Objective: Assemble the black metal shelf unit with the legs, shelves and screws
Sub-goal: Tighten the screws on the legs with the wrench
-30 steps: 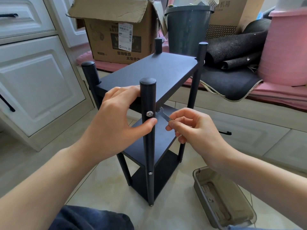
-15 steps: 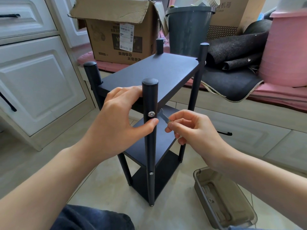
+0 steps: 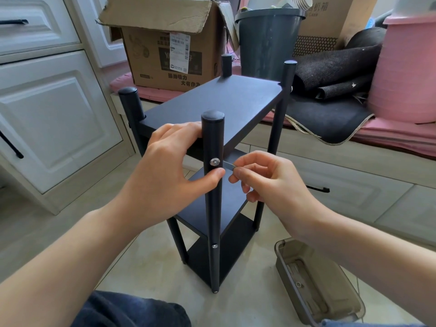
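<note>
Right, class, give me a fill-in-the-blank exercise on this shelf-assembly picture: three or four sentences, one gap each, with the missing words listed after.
1. The left hand steadies the near leg, its thumb pressing just below the upper ____.
2. The right hand pinches a small metal tool beside that ____.
3. The shelf unit stands upright with ____ shelves fitted.
4. The clear plastic tray lies on the floor to the unit's ____.

Missing words: screw; leg; three; right
</note>
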Motion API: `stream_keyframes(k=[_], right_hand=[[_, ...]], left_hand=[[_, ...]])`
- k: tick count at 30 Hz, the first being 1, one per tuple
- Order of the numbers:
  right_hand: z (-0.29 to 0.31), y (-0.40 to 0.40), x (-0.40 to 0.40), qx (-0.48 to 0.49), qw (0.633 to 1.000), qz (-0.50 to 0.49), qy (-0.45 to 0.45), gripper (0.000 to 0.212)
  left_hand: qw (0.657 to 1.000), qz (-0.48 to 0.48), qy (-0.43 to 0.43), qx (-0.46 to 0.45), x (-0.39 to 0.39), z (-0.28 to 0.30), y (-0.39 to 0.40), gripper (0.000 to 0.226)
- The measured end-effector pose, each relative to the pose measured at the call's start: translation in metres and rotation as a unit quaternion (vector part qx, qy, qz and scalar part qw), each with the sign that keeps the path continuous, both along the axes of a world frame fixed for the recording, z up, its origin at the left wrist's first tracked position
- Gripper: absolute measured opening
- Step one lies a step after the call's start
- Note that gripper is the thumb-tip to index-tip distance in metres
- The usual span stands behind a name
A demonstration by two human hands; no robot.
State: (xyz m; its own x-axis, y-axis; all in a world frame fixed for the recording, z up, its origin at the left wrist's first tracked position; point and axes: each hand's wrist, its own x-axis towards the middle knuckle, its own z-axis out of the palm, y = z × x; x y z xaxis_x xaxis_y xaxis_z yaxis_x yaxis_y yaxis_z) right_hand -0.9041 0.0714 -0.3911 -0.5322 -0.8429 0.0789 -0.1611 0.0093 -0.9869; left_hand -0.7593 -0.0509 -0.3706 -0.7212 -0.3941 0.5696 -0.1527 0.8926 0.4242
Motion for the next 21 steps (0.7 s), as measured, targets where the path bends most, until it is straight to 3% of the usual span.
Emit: stream_keyframes(k=[8,21], right_hand=[[0.0005,-0.0017,-0.0059,0.008,0.999,-0.03,-0.043,0.008],[-0.0001,-0.0043,0.0,-0.002,1.0,-0.009,-0.014,0.012]], left_hand=[[1.0,0.0,-0.007,0.003,0.0007,0.0003,-0.0006,0.054],[1.0,0.001,-0.006,0.005,0.0012,0.0003,-0.0004,0.055]])
